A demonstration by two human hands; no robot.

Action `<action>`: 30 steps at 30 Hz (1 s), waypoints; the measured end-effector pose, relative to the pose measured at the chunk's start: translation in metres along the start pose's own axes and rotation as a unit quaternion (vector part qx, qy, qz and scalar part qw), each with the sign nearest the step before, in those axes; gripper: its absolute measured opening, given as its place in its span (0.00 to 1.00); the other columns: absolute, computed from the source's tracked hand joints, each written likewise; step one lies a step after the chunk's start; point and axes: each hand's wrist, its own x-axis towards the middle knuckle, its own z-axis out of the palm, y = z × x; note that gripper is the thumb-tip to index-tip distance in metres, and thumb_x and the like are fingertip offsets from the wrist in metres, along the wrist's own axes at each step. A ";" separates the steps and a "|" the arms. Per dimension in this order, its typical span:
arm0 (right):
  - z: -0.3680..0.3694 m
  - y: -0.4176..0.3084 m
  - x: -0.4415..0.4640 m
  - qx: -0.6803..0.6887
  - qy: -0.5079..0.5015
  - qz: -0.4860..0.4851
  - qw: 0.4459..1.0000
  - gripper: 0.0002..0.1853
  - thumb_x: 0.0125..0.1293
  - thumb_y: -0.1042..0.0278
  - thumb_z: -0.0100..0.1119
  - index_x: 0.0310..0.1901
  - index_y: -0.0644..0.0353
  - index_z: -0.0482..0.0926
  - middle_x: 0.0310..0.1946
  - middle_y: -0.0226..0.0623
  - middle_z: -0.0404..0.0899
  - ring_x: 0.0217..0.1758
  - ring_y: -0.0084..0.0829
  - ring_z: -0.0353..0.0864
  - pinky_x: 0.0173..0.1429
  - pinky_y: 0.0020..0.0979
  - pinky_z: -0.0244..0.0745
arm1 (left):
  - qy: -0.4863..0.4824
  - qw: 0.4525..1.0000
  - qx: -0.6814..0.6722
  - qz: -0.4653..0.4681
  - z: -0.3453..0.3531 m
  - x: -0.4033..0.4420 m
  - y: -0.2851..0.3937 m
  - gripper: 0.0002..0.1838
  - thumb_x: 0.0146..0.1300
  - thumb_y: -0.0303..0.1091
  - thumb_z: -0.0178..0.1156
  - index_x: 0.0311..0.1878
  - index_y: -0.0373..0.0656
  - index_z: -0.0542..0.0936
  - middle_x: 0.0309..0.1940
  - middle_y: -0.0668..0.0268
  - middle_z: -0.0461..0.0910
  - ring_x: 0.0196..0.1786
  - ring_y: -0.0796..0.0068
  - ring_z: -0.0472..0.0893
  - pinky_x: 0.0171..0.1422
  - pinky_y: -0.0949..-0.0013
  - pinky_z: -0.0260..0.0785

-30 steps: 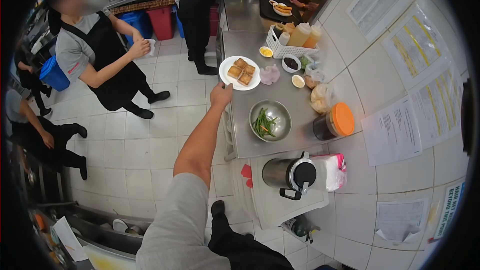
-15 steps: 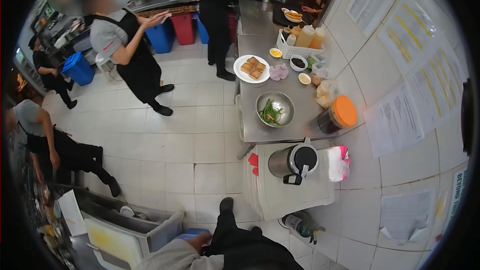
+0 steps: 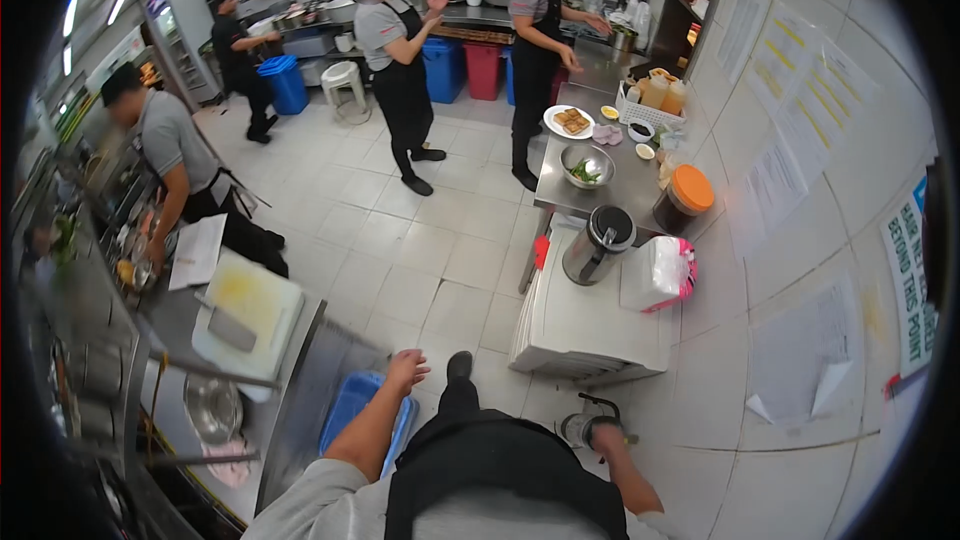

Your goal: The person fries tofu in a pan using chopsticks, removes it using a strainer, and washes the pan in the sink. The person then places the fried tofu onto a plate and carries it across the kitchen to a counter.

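My left hand hangs in the air with its fingers loosely apart and nothing in it. Below it, to the left of my leg, is a blue plastic bin at floor level. My right hand is low on the right side, in front of a fire extinguisher by the wall. Blur hides its fingers, and I cannot tell whether it touches the extinguisher. A white stacked-looking cabinet stands ahead, carrying a steel jug and a pack of tissues.
Left, a counter holds a cutting board with a cleaver and a steel bowl. Ahead, a steel table bears a plate of fried squares and a bowl of green beans. Several co-workers stand around the tiled floor.
My view has tipped up and turned left, showing more of the room. Both my hands are now in sight. The co-worker ahead now holds both hands raised close together.
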 end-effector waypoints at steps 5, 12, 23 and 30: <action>-0.078 -0.089 0.030 0.645 -0.029 0.149 0.749 0.11 0.68 0.59 0.59 0.39 0.58 0.83 0.31 0.33 0.81 0.29 0.29 0.82 0.29 0.30 0.76 | -0.132 0.936 0.296 0.136 -0.047 -0.081 -0.063 0.16 0.67 0.46 0.64 0.48 0.44 0.86 0.38 0.63 0.86 0.40 0.69 0.85 0.43 0.67 0.75; -0.055 -0.162 -0.008 0.542 -0.123 0.116 0.823 0.13 0.68 0.56 0.62 0.39 0.58 0.83 0.32 0.33 0.82 0.29 0.29 0.82 0.28 0.31 0.75 | -0.133 0.700 0.695 0.097 -0.268 -0.174 -0.224 0.23 0.64 0.46 0.66 0.55 0.39 0.83 0.42 0.56 0.86 0.43 0.63 0.86 0.48 0.60 0.78; 0.195 -0.091 -0.142 0.144 -0.111 -0.233 0.955 0.11 0.73 0.63 0.55 0.33 0.57 0.79 0.20 0.38 0.75 0.23 0.37 0.78 0.24 0.42 0.72 | -0.017 0.869 0.493 0.041 -0.358 -0.251 -0.372 0.23 0.70 0.54 0.53 0.40 0.43 0.87 0.39 0.53 0.87 0.43 0.57 0.86 0.49 0.53 0.77; 0.147 -0.162 -0.143 0.125 -0.223 -0.170 0.952 0.09 0.72 0.64 0.56 0.35 0.58 0.79 0.23 0.39 0.78 0.23 0.36 0.78 0.23 0.40 0.73 | 0.018 0.978 0.204 0.049 -0.312 -0.342 -0.410 0.18 0.66 0.49 0.63 0.50 0.49 0.89 0.47 0.61 0.89 0.47 0.65 0.87 0.58 0.62 0.77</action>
